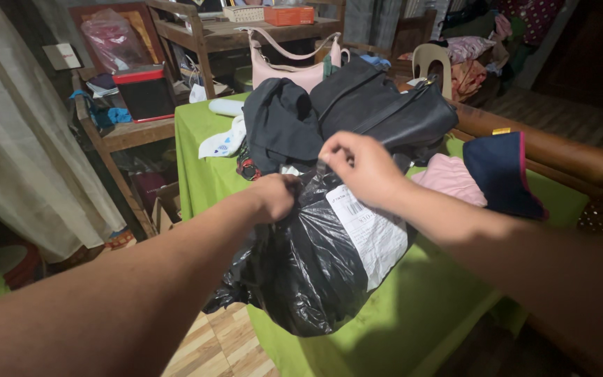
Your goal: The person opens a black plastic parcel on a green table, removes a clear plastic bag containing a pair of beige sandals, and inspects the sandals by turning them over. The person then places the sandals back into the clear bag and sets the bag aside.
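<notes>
While both arms reach forward from the bottom of the view, the left hand (277,195) is closed on the crumpled top edge of a black plastic parcel bag (301,265), its fingers clamped into the folds. The right hand (364,167) pinches the same top edge a little further right, thumb and fingers pressed together on the plastic. The bag is bulging and shiny, and its contents cannot be seen through the plastic. A white shipping label (375,234) is stuck on its right side. The bag sits at the near edge of a bench covered by a bright green cloth (413,314), with its lower part hanging over the front edge.

Just behind the hands lies a black handbag (385,108), tilted, with dark folded clothing (280,122) touching its left side. To the right of the parcel bag, a pink folded garment (451,178) lies on the cloth, and a navy fabric piece with a pink edge (500,171) rests against it. A white patterned cloth (221,143) lies at the far left of the bench.

Beyond the bench, a pale pink shoulder bag (291,70) hangs against a wooden shelf unit (204,35). An orange box (287,14) and a woven basket (243,12) stand on top of that unit. A curtain (22,139) hangs at the left.
</notes>
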